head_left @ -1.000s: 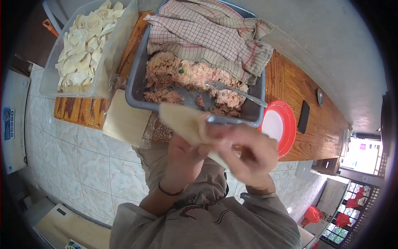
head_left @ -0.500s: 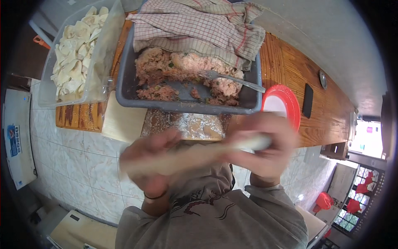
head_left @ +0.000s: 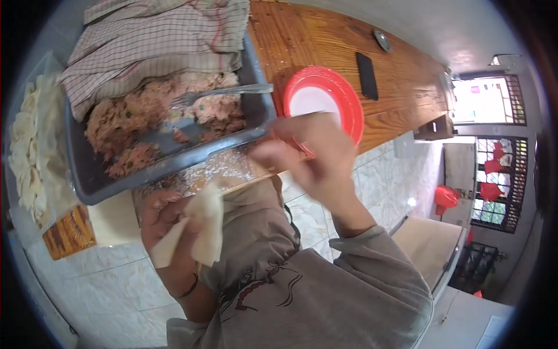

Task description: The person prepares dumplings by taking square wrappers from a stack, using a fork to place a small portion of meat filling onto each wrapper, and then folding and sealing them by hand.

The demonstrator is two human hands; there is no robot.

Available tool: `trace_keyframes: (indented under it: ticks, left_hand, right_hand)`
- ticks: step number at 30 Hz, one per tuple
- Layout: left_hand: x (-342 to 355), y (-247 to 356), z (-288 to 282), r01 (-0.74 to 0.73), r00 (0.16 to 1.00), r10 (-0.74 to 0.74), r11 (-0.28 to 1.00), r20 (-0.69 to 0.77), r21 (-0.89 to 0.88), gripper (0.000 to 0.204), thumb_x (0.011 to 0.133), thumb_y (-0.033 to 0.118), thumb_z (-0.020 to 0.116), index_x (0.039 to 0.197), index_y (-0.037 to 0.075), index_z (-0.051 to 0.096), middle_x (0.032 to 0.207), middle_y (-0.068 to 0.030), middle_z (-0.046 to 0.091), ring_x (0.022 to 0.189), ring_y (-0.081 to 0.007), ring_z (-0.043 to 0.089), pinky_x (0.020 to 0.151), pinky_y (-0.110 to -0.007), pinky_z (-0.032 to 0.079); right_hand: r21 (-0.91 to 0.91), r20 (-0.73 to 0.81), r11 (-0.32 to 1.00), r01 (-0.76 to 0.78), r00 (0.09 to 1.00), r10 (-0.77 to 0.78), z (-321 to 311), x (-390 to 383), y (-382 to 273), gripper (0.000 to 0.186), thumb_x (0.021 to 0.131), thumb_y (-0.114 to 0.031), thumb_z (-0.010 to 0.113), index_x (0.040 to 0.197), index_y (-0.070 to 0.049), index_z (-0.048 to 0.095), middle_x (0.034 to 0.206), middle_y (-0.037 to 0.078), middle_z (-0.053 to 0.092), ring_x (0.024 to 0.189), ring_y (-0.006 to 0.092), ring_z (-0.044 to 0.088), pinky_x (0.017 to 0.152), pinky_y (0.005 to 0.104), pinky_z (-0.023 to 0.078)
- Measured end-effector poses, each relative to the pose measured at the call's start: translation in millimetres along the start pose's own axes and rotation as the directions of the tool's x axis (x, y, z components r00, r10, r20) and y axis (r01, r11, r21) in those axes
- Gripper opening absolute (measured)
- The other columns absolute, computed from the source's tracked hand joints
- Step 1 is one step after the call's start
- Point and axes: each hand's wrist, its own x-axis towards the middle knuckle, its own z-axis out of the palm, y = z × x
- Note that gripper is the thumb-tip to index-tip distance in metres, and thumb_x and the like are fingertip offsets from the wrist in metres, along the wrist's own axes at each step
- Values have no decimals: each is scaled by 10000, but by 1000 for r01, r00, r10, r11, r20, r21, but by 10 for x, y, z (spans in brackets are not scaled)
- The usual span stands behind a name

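My left hand (head_left: pixel 168 224) is closed on a thin, pale dough wrapper (head_left: pixel 207 224), folded and hanging in loose flaps between the fingers. My right hand (head_left: pixel 325 163) is raised at the near side of a red bowl (head_left: pixel 356 110) with a white inside. Its thumb and fingers look apart with nothing visible between them, though they are slightly blurred. Beyond my left hand stands a grey tub (head_left: pixel 174 166) of pink minced filling (head_left: pixel 125 125). A metal fork (head_left: pixel 224 90) rests on the filling.
A checked cloth (head_left: pixel 157 43) covers the tub's far part. To its left, a clear bin (head_left: pixel 58 200) holds several pale dough pieces (head_left: pixel 29 157). Flour dusts a board (head_left: pixel 232 166) at the near edge of the wooden table (head_left: pixel 401 116). A black phone-like slab (head_left: pixel 367 75) lies beyond the bowl.
My view has swung right, shifting the tub leftward. My hands, close together earlier with a blurred pale piece between them, are now apart; the right is beside the red bowl.
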Motion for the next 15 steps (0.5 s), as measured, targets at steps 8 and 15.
trace_keyframes:
  ticks: [8,15]
  left_hand:
    - [51,-49,74,140,988,-144,987,-55,-73,445,769,248,824,1042,4,571,917,-134,642,792,-193,651,676,-276,524]
    - [-18,256,227,54,987,-57,998,-152,-20,285,861,189,737,1043,-2,628,912,-28,596,814,-100,531,695,-245,440]
  right_hand:
    - [-609,83,712,-349,865,495,-73,-945,481,431,903,-517,529,1069,-177,735,1414,131,475,1359,343,345,1108,575,90]
    - [-181,110,968,174,982,-156,292,76,-386,695,910,-718,277,1121,-228,721,1413,170,495,1381,404,324,1113,544,36]
